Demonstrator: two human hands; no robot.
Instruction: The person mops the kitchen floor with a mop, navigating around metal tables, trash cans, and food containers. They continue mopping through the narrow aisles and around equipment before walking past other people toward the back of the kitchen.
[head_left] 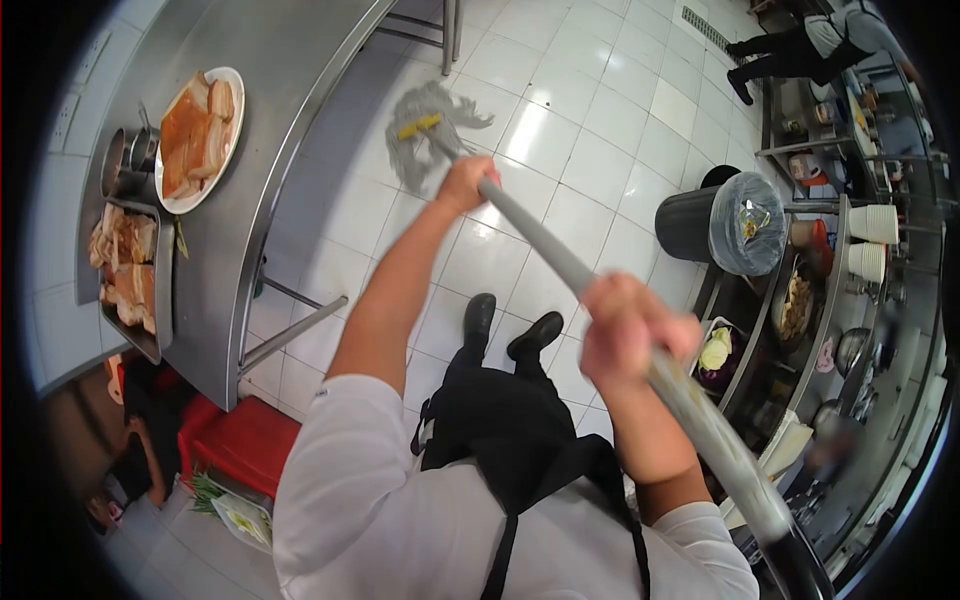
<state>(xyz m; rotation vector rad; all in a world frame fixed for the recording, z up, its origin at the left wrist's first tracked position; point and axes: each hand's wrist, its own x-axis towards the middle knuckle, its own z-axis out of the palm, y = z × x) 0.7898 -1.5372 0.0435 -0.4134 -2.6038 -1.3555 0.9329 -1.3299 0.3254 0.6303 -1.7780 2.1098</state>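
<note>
My left hand (467, 184) is wrapped round the lower part of a mop's grey handle (540, 238). Higher on the same handle, close to the camera, my right hand (635, 330) is closed and slightly blurred. The handle slants from the lower right up to the mop head (408, 160), whose grey strings lie spread on the white tiles. A yellow clamp (418, 127) holds the strings. Both my dark shoes (480, 318) stand on the floor behind the mop head.
A steel table (265, 110) on the left bears a plate of meat (195, 135) and a tray of meat (130, 265). A lined bin (690, 222) and loaded shelves stand right. Another person (820, 50) is at the far right; someone (145, 440) sits lower left near a red box (240, 440).
</note>
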